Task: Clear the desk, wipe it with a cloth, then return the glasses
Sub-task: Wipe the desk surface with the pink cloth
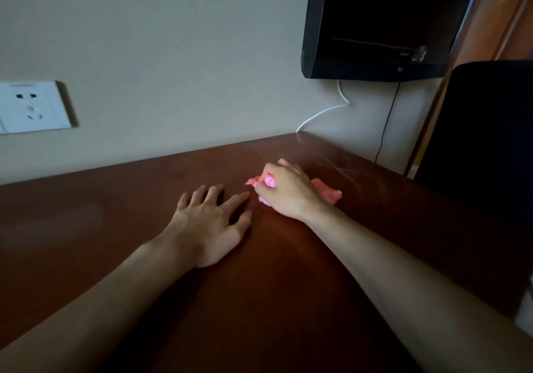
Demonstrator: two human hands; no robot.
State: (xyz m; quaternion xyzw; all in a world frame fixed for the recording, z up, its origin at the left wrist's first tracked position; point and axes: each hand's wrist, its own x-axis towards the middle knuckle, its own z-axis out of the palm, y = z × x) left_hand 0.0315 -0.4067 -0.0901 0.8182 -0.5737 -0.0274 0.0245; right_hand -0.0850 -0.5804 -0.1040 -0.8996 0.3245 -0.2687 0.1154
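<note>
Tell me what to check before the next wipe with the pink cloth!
1. Right hand grips the pink cloth: ok.
2. Cloth lies on the desk: ok.
3. Left hand rests flat with fingers spread, steadying: ok.
4. Desk in view holds nothing else in the cloth's way: ok.
5. White cable at the back corner stays off the wiping path: ok.
6. Glasses ready to return: cannot tell, not in view.

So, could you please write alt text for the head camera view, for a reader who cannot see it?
A person's right hand presses a bunched pink cloth on a dark wooden desk, while the left hand rests flat beside it with fingers spread. On the wall behind are a white socket and a black screen, with a black chair at right.
</note>
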